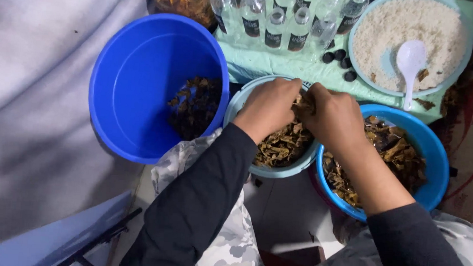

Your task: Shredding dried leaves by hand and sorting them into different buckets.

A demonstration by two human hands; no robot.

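Head view, single frame. Nearest to me: two black sleeves over camouflage-patterned trousers (231,244), knees apart.

Hands: both meet over one pale blue bowl (248,99). My left hand (269,108) is curled, fingers bent down onto a brown dried piece (303,104). My right hand (335,118) is curled too, fingertips pinching the same piece from the other side. The two hands touch at the knuckles. The piece is held between them above the far rim of the bowl.

Count of vessels holding brown dried pieces: three.
1. Pale blue bowl, under the hands, roughly half filled with dried strips (281,145).
2. Bright blue bowl (432,157), just right of the first and touching it, with darker, glossier pieces; my right forearm crosses it.
3. Large deep blue bucket (137,86), left of the pale bowl, with a small dark heap (195,107) against its right wall.

Farther out, on a pale green cloth (261,62): four small black caps (339,60) loose in a cluster; a row of clear small bottles (276,23) with dark labels, at least seven, the rest cut off by the frame. Right of these, one wide pale blue basin (465,58) of white grains with one white spoon (409,63) lying in it. Far left corner: one clear container of orange-brown material (181,0), partly cropped.
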